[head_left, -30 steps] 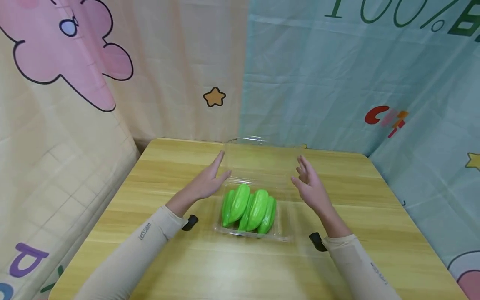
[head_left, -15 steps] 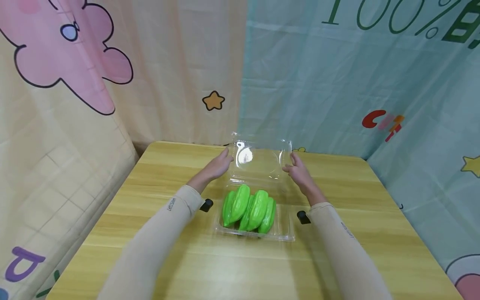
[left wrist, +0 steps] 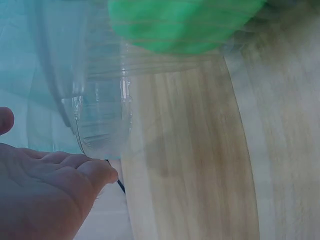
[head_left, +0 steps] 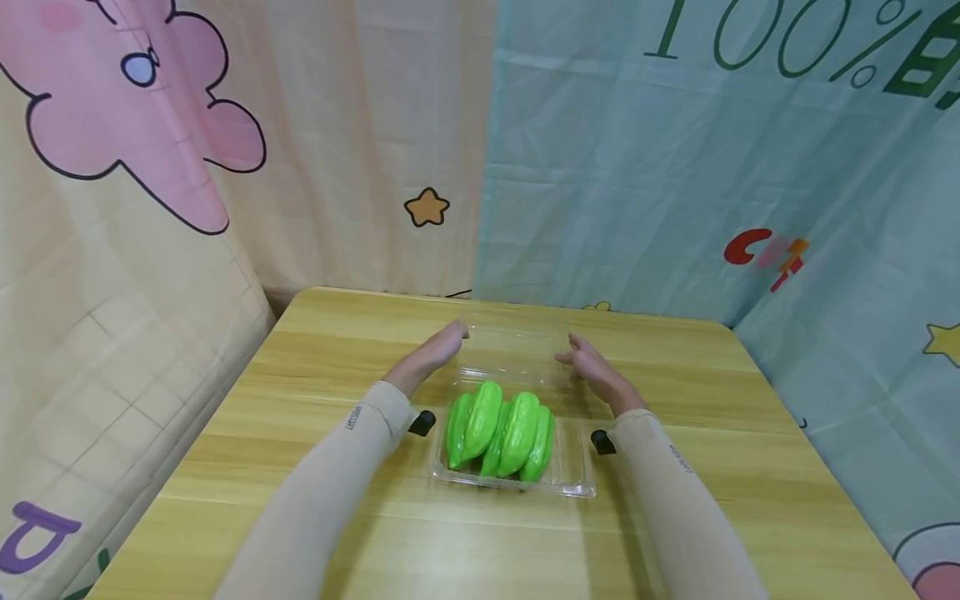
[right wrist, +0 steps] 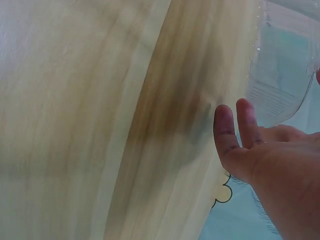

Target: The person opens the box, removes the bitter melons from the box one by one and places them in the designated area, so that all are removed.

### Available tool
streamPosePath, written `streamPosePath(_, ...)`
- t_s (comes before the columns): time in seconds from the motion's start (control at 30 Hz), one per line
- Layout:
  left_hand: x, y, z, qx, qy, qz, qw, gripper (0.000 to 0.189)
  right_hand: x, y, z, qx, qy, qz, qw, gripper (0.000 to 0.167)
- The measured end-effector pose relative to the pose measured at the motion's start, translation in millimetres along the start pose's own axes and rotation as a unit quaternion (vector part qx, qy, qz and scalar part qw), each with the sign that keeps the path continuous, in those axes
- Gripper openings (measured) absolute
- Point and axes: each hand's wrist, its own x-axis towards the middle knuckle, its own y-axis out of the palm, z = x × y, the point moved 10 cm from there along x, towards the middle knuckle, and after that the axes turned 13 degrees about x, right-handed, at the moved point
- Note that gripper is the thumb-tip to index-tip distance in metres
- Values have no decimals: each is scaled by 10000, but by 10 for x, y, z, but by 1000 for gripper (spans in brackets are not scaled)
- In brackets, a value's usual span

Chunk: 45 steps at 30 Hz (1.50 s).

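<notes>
So there's a clear plastic box (head_left: 572, 462) sitting just below center in the head view, with about five shiny green veggie-looking pieces (head_left: 517, 437) packed in side by side. Its see-through lid (head_left: 517, 346) is swung open at the far side, further up the frame. The left hand (head_left: 431, 354) and right hand (head_left: 596, 371) flank that lid, arms angled in from the lower left and lower right. Can't tell if either one's really pinching it, tbh.

The wrist cams help a bit. Left wrist shows the palm turned up, fingers pretty much straight and at the lid's corner, thumb tip poking in at the left edge. Right wrist has two fingers sticking up at center right, apart from the lid, the rest right by it. You also get the lid's ribbed corner there, which is a blur from the head cam.

Around all that: beige sleeves (head_left: 690, 508), a wood-grain table (head_left: 525, 550), and a printed curtain (head_left: 637, 167) filling the upper frame.
</notes>
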Motion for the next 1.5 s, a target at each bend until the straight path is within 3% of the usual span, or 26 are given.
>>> streamPosePath(0.33, 10, 20, 48, -24, -79, -8, 10000, 69, 13, -47, -27, -197, -30, -95, 9998, 77)
streamPosePath(0.4, -30, -28, 16, 59, 125, -122, 9998, 70, -20, -84, 14, -226, -125, -143, 9996, 79)
streamPosePath(0.5, -168, -89, -73, 320, 899, -272, 9951, 71, -115, -188, 119, -195, -469, -341, 9981, 81)
streamPosePath(0.6, -403, -72, -151, 862, 1767, -242, 9802, 83, -270, -302, 231, -137, -987, -520, 9937, 79)
streamPosePath(0.73, -719, 107, -177, 1944, 2447, 120, 9498, 115, -548, -356, 292, 33, -1543, -622, 9861, 70)
streamPosePath(0.9, -948, 299, -181, 3001, 2901, 386, 9079, 145, -824, -209, 259, 188, -1795, -454, 9825, 65)
streamPosePath(1.07, -1022, 368, -123, 3518, 2908, 537, 8881, 156, -935, -4, 268, 179, -1849, -224, 9823, 66)
streamPosePath(1.13, -1026, 380, -87, 3652, 2866, 561, 8840, 156, -954, 60, 297, 232, -1809, -171, 9831, 66)
streamPosePath(1.23, -1027, 392, -39, 3713, 2785, 581, 8838, 156, -970, 163, 351, 333, -1681, -50, 9852, 69)
streamPosePath(1.5, -1060, 431, 51, 3376, 2523, 821, 9031, 155, -997, 397, 416, 393, -1038, 52, 9938, 76)
